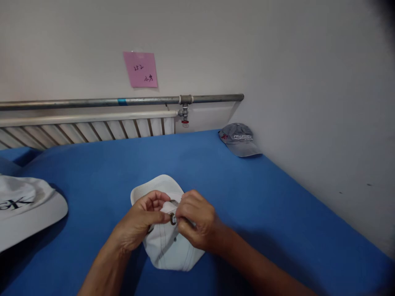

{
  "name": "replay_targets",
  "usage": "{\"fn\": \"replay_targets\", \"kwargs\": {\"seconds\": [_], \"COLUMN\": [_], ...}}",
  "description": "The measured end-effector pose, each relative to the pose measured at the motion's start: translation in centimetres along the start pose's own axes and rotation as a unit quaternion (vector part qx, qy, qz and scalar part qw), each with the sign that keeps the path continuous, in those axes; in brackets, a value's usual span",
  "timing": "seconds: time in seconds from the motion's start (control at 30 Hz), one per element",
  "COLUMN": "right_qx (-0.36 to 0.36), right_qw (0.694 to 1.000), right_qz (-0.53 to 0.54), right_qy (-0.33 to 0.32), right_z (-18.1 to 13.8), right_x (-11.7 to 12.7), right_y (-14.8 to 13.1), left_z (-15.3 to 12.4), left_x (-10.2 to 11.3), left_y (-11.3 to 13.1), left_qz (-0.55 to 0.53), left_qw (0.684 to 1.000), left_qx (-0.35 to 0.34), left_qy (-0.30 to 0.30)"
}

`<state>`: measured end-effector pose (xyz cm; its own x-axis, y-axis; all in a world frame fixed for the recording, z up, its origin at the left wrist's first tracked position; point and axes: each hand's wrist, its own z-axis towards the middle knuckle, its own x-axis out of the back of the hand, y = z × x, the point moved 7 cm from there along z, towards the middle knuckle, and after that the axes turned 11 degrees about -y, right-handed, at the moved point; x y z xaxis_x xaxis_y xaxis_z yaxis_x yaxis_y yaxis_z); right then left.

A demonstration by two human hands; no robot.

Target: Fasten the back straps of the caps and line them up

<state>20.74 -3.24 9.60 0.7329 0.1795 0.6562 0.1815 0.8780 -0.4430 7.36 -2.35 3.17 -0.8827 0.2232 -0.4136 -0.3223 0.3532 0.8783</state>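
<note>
A white baseball cap [173, 248] lies on the blue surface in front of me, its brim pointing away and its back opening toward my hands. My left hand [138, 220] pinches the cap's back strap between thumb and fingers, beside a dark metal buckle [172, 218]. Close against the buckle's other side, my right hand [197, 220] is closed on the strap as well. The fingers of the right hand hide most of the strap end they grip.
A larger white cap [33, 218] with dark letters sits at the left edge. Near the far right corner rests a grey cap [240, 139]. Behind the blue surface [101, 164] run a metal pipe [92, 102] and a white radiator [142, 128]. A pink note [141, 70] hangs on the wall.
</note>
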Motion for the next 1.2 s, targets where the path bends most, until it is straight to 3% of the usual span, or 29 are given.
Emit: {"fn": "replay_targets", "kwargs": {"seconds": [0.3,0.6,0.87,1.07,1.2], "right_qx": [-0.023,-0.047,-0.069,-0.076,-0.129], "right_qw": [0.996,0.998,0.995,0.995,0.982], "right_qz": [-0.066,-0.004,-0.071,0.041,0.136], "right_qy": [-0.047,-0.04,-0.025,-0.041,-0.026], "right_z": [-0.1,0.0,-0.1,-0.2,-0.5], "right_x": [-0.8,-0.5,-0.7,-0.5,-0.1], "right_y": [0.4,0.9,0.3,1.2,2.5], "left_z": [-0.1,-0.4,-0.3,-0.5,-0.6], "left_x": [0.4,0.2,0.0,0.3,0.4], "left_y": [0.1,0.3,0.3,0.3,0.4], "left_qz": [0.043,0.075,0.087,0.09,0.074], "left_qw": [0.999,0.997,0.995,0.995,0.997], "left_qx": [-0.017,-0.01,-0.01,0.001,0.004], "left_qy": [0.023,0.024,0.038,0.037,0.026]}}
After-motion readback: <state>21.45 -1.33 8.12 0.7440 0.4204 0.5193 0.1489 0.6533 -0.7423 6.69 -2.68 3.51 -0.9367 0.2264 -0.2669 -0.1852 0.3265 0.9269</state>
